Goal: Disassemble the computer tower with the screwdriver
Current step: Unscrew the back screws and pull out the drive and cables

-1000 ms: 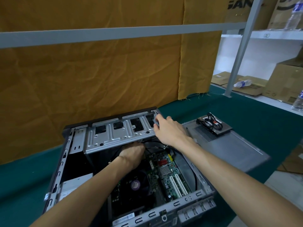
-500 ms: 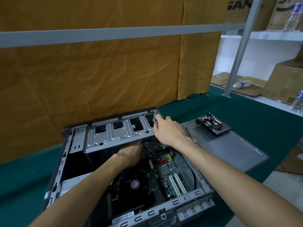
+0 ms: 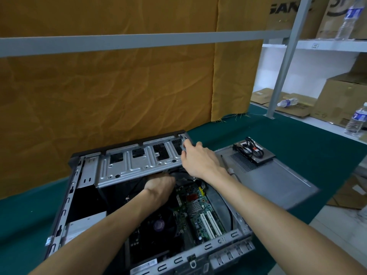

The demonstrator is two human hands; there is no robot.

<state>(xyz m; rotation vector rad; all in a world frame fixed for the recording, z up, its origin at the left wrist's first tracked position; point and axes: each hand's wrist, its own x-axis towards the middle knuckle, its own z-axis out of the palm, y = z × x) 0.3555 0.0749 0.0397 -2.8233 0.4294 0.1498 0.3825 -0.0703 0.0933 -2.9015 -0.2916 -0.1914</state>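
Note:
The open computer tower [image 3: 65,197] lies on its side on the green table, its motherboard [image 3: 200,207] and black fan [image 3: 158,223] exposed. A silver drive cage [image 3: 137,165] is tilted up at the far end. My right hand [image 3: 198,157] grips the cage's right corner with curled fingers. My left hand [image 3: 160,187] reaches under the cage into the case; its fingers are hidden there. No screwdriver shows.
The removed grey side panel [image 3: 278,181] lies to the right of the case, with a black drive and cables [image 3: 254,151] on it. Mustard fabric hangs behind. Shelves at right hold cardboard boxes [image 3: 341,100] and water bottles [image 3: 355,120].
Both hands stay where they were on the cage and under it. My left hand has shifted slightly deeper under the cage.

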